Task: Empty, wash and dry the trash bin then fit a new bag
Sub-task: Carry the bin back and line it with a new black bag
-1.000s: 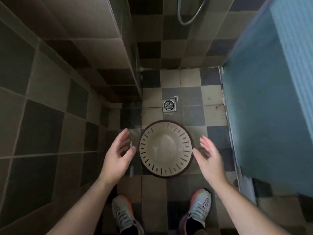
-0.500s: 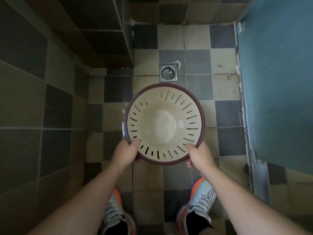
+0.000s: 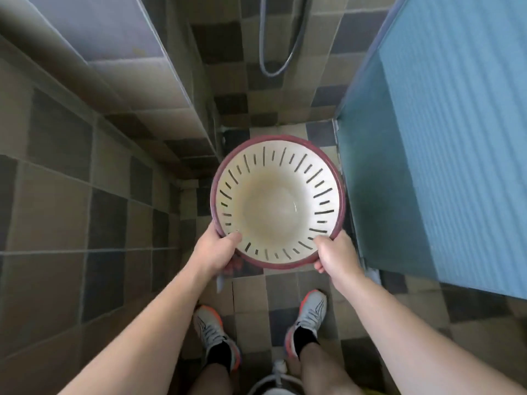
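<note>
Held aloft over the tiled bathroom floor [image 3: 248,292], between near wall and blue door [image 3: 427,166]: slotted cream trash bin [image 3: 278,203], empty. Left hand [image 3: 218,252] and right hand [image 3: 335,256] clamped on near rim, thumbs inside. Likely light, stiff plastic, possibly slick; rim safest hold.

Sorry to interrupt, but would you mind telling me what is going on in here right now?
A person is standing on a tiled bathroom floor and holding a slotted trash bin with both hands. The left hand and right hand each grip its dark red rim on the near edge, thumbs inside. The bin is open side up, with no bag and no rubbish in it. A hose hangs on the far wall.
</note>
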